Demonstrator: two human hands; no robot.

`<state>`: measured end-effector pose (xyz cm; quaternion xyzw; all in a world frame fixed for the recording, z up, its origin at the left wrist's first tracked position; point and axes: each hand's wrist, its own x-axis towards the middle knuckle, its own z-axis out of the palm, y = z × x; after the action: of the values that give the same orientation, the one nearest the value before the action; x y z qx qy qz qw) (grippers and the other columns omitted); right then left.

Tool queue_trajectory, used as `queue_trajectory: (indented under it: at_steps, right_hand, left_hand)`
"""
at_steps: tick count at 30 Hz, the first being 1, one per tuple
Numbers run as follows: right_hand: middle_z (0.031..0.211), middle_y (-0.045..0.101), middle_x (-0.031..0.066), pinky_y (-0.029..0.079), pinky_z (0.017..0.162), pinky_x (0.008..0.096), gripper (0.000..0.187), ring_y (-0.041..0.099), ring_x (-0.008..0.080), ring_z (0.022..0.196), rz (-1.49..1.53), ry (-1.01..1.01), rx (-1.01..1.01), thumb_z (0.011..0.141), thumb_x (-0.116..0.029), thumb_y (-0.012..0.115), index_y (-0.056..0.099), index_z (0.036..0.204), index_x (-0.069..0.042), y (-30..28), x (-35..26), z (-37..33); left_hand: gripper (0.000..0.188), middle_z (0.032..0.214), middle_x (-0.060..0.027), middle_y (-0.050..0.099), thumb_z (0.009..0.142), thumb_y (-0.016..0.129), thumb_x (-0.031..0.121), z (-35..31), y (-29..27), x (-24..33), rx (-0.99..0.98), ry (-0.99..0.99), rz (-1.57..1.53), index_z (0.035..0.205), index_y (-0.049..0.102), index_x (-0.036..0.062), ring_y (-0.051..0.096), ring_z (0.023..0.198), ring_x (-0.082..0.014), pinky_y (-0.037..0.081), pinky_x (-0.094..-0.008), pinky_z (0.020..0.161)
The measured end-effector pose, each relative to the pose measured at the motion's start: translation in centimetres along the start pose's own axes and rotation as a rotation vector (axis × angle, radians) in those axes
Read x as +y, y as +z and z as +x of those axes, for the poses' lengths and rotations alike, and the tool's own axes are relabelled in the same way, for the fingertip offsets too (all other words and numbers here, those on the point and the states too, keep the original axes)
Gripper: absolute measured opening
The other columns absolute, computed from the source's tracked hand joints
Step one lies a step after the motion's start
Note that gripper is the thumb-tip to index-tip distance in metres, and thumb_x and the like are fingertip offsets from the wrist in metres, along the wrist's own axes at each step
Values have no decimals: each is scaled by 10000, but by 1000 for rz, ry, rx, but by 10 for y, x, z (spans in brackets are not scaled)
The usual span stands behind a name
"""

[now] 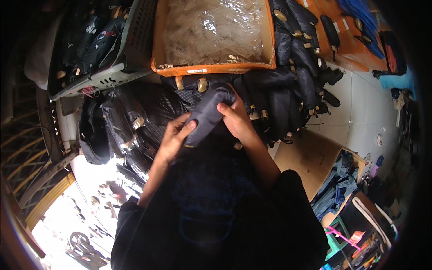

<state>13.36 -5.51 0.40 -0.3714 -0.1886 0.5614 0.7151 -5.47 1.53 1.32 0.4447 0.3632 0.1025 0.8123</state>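
Observation:
Both of my hands hold a dark cloth-covered bundle, short and thick like a folded umbrella in its sleeve. It is tilted, with its upper end to the right. My left hand grips the lower end, the thumb lying on its near face. Around the upper end curls my right hand, thumb pressed on the side and the other fingers mostly hidden behind. Just beyond lie several similar black bundles with tan ends. Black plastic wrapping spreads to the left, next to my left hand.
An orange-edged box of clear plastic bags stands ahead. A grey crate with dark goods is at the far left. At the right are a cardboard box with bluish cloth, a green stool and a white tiled floor.

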Motion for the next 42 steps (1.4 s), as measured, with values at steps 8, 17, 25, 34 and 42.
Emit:
queue_trajectory:
  at_steps: [8, 17, 25, 34, 42]
  right_hand:
    - [952, 562, 117, 510, 783, 428, 476, 608, 264, 849, 286, 14, 103, 951, -474, 518, 446, 1226, -92, -6, 0, 13]
    - [984, 591, 96, 518, 768, 360, 668, 611, 218, 829, 416, 11, 186, 932, -680, 385, 508, 1216, -88, -1, -16, 17]
    - [1011, 606, 118, 533, 801, 448, 795, 628, 267, 909, 405, 101, 218, 943, -701, 249, 519, 1192, 4, -35, -43, -12]
    - [1034, 595, 137, 531, 790, 433, 716, 623, 270, 896, 425, 38, 175, 954, -645, 332, 498, 1233, -7, -47, -43, -44]
    - [1083, 588, 214, 555, 652, 397, 777, 627, 241, 732, 17, -87, -69, 864, -562, 590, 377, 1354, 2, -59, -80, -19]
  left_hand:
    - [533, 1140, -149, 521, 970, 440, 479, 24, 67, -19, 383, 543, 6, 1168, 457, -16, 536, 1090, -239, 390, -385, 994]
    - [515, 1060, -189, 529, 995, 342, 431, 75, 72, 22, 197, 920, 271, 1006, 524, -51, 553, 1002, -252, 469, -339, 821]
    - [356, 1264, -146, 563, 814, 707, 276, 276, -13, 54, 283, 417, 1644, 1125, 626, 123, 516, 1235, -333, 512, -424, 907]
    - [178, 1042, -150, 665, 876, 607, 169, 337, -37, 44, 265, 422, 1704, 1029, 623, 80, 673, 938, -359, 542, -421, 809]
    - [178, 990, -104, 632, 768, 645, -46, 170, 28, 135, 19, 1226, 1262, 932, 637, 25, 623, 928, -291, 517, -364, 798]
